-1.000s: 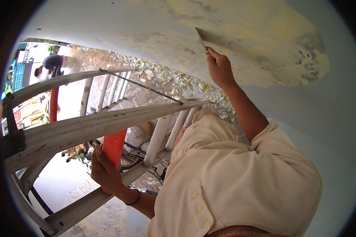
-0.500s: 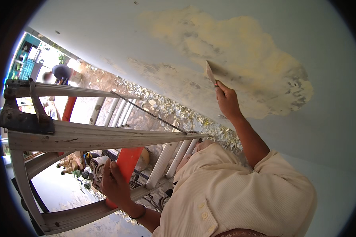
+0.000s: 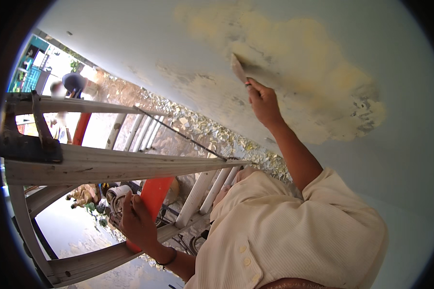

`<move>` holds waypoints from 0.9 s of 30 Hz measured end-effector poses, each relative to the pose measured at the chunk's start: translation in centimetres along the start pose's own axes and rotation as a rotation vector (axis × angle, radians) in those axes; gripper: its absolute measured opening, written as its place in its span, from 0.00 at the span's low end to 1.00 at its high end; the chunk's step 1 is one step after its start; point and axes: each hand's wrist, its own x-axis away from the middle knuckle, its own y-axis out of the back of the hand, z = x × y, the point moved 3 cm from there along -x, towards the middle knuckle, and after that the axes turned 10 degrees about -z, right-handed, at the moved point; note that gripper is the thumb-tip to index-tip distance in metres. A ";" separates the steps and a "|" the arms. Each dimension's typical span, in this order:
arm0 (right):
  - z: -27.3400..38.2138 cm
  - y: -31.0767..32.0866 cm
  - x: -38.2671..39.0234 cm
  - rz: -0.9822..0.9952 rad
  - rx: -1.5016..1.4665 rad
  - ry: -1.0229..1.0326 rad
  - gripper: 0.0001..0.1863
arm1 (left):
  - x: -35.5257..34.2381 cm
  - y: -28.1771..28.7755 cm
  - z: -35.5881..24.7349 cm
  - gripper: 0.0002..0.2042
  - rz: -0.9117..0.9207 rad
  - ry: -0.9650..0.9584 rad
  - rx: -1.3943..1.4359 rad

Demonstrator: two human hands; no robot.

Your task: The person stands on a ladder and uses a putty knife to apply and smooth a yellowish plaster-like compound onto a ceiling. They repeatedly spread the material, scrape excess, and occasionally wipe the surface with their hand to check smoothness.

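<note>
My right hand (image 3: 263, 102) is closed on a putty knife (image 3: 238, 66), its blade at a patch of yellowish and grey filler (image 3: 318, 72) on the pale blue wall (image 3: 130, 43). My left hand (image 3: 137, 224) is closed, fingers curled by the edge of a red board (image 3: 156, 190) in a metal stepladder (image 3: 108, 164); what exactly they grip is hidden. The ladder stands to my left, beside the wall.
Pale flakes (image 3: 207, 132) strew the ground along the wall. A person in dark clothing (image 3: 74, 84) bends at the far left. A cluttered heap (image 3: 84, 195) with cables and rolls lies beyond the ladder.
The view has shifted, with the ladder and wall lower in frame than a second ago. Over the last half second the knife has moved up and left along the patch.
</note>
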 end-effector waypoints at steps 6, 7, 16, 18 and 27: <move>3.6 -1.8 0.3 0.019 -0.411 -0.046 0.19 | -0.2 -0.6 0.3 0.21 -0.119 -0.103 0.021; 4.6 -1.5 1.3 -0.021 -0.474 0.003 0.18 | -0.4 -0.5 0.3 0.21 -0.106 -0.089 0.030; 9.0 0.5 1.1 -0.097 -0.601 -0.027 0.16 | -0.5 -0.2 0.2 0.21 0.005 0.036 0.092; 8.5 0.5 2.3 -0.098 -0.629 -0.127 0.16 | -0.5 -0.2 0.3 0.22 0.035 0.048 0.072; 9.2 0.6 1.5 -0.104 -0.572 -0.048 0.16 | -0.3 -0.3 0.0 0.21 -0.104 -0.112 0.112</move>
